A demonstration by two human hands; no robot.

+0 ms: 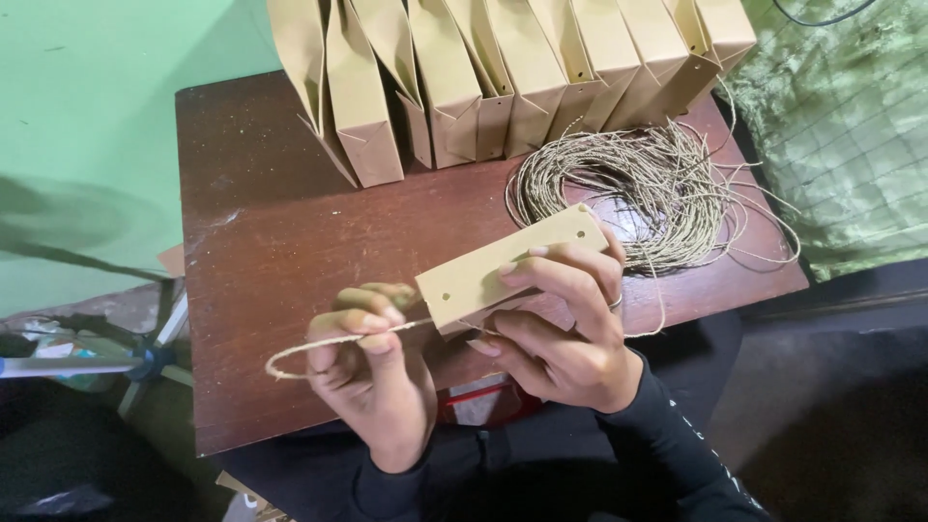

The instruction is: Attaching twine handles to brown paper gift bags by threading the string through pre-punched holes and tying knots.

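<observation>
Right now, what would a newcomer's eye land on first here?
First, the two hands at centre: the right hand grips a folded kraft bag with punched holes, while the left hand pinches a twine loop at the bag's edge. Behind them, a row of paper bags stands along the far edge of the brown table. A loose coil of twine lies to the right of centre.
</observation>
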